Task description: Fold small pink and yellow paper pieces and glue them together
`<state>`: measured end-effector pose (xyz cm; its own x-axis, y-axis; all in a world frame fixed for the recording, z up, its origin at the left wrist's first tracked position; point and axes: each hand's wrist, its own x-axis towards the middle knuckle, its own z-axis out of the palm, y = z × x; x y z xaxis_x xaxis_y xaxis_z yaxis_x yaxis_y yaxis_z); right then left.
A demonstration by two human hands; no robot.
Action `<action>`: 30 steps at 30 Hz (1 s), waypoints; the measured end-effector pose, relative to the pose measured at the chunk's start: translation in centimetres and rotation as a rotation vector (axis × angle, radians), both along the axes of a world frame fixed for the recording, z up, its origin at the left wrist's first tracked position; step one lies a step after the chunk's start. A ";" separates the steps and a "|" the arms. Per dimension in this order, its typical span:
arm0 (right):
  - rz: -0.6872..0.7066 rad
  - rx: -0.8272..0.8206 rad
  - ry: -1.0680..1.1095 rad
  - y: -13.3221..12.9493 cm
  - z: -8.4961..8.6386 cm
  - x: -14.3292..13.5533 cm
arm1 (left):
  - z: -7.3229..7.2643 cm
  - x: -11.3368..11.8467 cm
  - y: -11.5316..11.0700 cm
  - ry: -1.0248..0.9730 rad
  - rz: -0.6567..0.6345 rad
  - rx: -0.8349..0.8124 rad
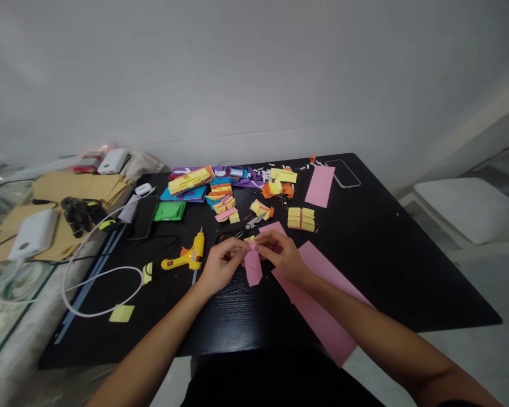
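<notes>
Between both hands, above the black table, is a folded piece of pink paper (253, 268). My left hand (224, 261) pinches its upper left edge. Fingers of my right hand (283, 252) close on its upper right edge. A bit of yellow paper (250, 238) shows at the top, partly hidden by the fingers. Large pink sheets (318, 305) lie under my right wrist and forearm. Just beyond the hands are scissors (254, 221), their handles partly covered. To the left of my left hand lies a yellow glue gun (189, 255).
Folded yellow strips (301, 219), a green stack (170, 211) and paper scraps (277, 189) lie along the back of the table (407, 271). A white cable (106, 272) loops at left near a dark phone (143, 217). A white stool (469, 209) stands right.
</notes>
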<state>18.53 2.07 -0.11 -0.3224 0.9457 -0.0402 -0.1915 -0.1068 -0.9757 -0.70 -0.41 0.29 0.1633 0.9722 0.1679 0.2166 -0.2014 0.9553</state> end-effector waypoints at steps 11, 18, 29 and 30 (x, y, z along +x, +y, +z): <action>-0.067 0.127 -0.101 0.0 -0.6 0.1 | 1.2 -0.4 -0.2 -0.049 -0.081 0.085; -0.181 0.350 -0.256 -1.2 -0.1 -0.1 | 1.1 0.4 0.0 -0.238 0.130 -0.067; -0.214 0.383 -0.252 -1.1 -0.3 -0.1 | 1.1 0.2 0.2 -0.232 -0.029 -0.265; -0.212 0.385 -0.245 -1.1 -0.3 -0.1 | 1.0 0.2 0.2 -0.241 -0.033 -0.270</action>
